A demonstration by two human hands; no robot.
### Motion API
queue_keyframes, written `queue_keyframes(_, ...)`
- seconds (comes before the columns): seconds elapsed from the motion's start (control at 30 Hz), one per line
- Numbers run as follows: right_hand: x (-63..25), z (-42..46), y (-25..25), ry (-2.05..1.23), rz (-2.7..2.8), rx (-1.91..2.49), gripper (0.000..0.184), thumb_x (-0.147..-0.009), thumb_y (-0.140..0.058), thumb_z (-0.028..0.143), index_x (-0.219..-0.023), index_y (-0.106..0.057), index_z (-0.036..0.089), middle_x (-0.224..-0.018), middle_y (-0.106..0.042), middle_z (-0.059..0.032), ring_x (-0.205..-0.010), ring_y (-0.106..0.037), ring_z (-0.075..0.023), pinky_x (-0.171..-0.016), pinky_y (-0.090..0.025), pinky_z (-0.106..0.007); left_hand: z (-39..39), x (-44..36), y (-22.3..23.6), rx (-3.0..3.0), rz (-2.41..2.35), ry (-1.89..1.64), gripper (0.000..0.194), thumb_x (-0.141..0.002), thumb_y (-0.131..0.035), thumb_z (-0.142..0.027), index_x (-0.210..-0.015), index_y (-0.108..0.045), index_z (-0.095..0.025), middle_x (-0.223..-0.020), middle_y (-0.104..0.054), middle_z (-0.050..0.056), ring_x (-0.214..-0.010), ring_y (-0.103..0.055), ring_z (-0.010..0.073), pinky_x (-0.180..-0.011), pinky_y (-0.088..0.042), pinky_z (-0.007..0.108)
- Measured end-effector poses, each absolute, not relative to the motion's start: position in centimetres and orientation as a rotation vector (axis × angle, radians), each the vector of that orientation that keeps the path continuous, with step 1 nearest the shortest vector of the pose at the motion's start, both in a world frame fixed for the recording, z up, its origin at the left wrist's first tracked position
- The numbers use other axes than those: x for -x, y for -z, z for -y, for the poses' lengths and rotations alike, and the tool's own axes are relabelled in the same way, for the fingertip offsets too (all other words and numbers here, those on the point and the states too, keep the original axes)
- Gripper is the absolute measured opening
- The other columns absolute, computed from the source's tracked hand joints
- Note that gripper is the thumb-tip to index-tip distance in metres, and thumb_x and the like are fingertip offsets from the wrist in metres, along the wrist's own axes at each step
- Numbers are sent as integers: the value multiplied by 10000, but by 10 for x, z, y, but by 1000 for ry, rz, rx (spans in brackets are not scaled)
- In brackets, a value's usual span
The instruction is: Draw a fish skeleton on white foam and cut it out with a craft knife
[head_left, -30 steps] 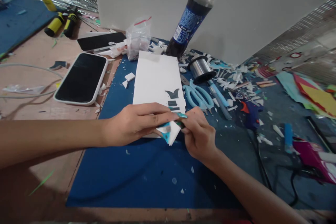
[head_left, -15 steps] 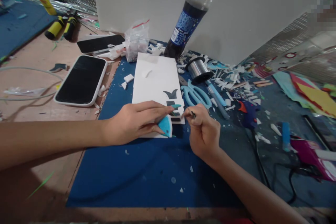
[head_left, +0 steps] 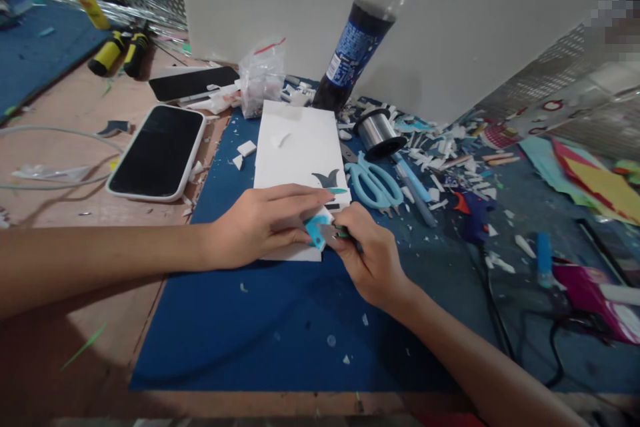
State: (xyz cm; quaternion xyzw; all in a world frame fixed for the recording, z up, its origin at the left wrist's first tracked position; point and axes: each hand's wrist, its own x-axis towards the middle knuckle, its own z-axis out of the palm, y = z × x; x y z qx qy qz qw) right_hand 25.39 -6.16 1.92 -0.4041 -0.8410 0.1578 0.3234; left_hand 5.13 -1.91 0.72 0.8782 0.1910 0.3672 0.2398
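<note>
A white foam sheet (head_left: 295,147) lies on the blue cutting mat (head_left: 260,327), with small dark cut-out shapes (head_left: 327,179) near its right edge. My left hand (head_left: 265,223) rests on the sheet's near end, fingers closed on a small blue and white piece (head_left: 316,228). My right hand (head_left: 373,257) is closed round a thin cutting tool (head_left: 336,233), its tip against the blue piece. The two hands touch at the piece.
Light blue scissors (head_left: 375,183), a wire spool (head_left: 377,133) and a dark soda bottle (head_left: 357,40) stand behind the hands. A phone (head_left: 157,150) lies left of the mat. Scraps, a glue gun (head_left: 475,217) and coloured paper (head_left: 600,187) cover the right side.
My right hand lifted off the piece, then came back down and left to it with the tool. The blue piece was turned and now lies flatter under my left fingers.
</note>
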Motion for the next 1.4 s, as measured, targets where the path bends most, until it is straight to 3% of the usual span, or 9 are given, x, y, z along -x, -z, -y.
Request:
queue_keyframes(0.23, -251, 65, -20, -372, 2226, 1062, 208, -935, -380, 271, -737, -369, 208, -684, -449, -1, -651, -415, -134, -547, -341, -242, 16, -53, -3, -2262, -342, -1035, 542, -822, -612, -170, -1329, -422, -164, -1240, -561, 163, -1184, -528, 196, -948, -497, 318)
queue_keyframes(0.37, -252, 65, -19, -340, 2226, 1076, 172, -916, -422, 227, -746, -402, 208, -690, -482, -5, -677, -438, -142, -564, -348, -250, 16, -54, -3, -2241, -291, -992, 741, -735, -714, -271, -1376, -359, -160, -1294, -514, 183, -1225, -489, 241, -986, -466, 371)
queue_keyframes(0.5, -253, 65, -18, -402, 2230, 1075, 185, -935, -378, 259, -773, -452, 206, -715, -514, -20, -691, -456, -151, -566, -350, -262, 15, -53, -3, -2237, -353, -986, 617, -804, -650, -248, -1358, -388, -177, -1270, -539, 163, -1206, -509, 219, -972, -480, 348)
queue_keyframes(0.67, -260, 60, -18, -428, 2191, 997, 281, -965, -257, 339, -968, -490, 182, -748, -513, -34, -667, -443, -150, -633, -371, -298, 17, -53, -6, -2221, -456, -1089, 532, -791, -668, -259, -1278, -478, -160, -1208, -587, 143, -1122, -567, 199, -915, -519, 307)
queue_keyframes(0.9, -270, 52, -14, -181, 2305, 1059, 313, -963, -254, 318, -812, -490, 178, -665, -443, -20, -615, -366, -147, -614, -333, -307, 19, -52, -10, -2243, -536, -1142, 494, -764, -694, -320, -1192, -535, -134, -1144, -629, 131, -1032, -618, 190, -857, -548, 268)
queue_keyframes(1.17, -270, 52, -12, -108, 2334, 1124, 350, -963, -239, 324, -775, -492, 173, -635, -398, -12, -601, -340, -143, -604, -318, -307, 19, -51, -9, -2249, -525, -1172, 485, -750, -706, -338, -1154, -551, -118, -1121, -642, 146, -1029, -628, 204, -851, -561, 281)
queue_keyframes(1.4, -267, 53, -11, -35, 2320, 1134, 271, -951, -298, 268, -770, -478, 177, -623, -368, -3, -596, -336, -142, -594, -315, -298, 19, -53, -10, -2277, -490, -1204, 447, -730, -730, -283, -1100, -569, -91, -1104, -654, 152, -1059, -621, 203, -871, -555, 258)
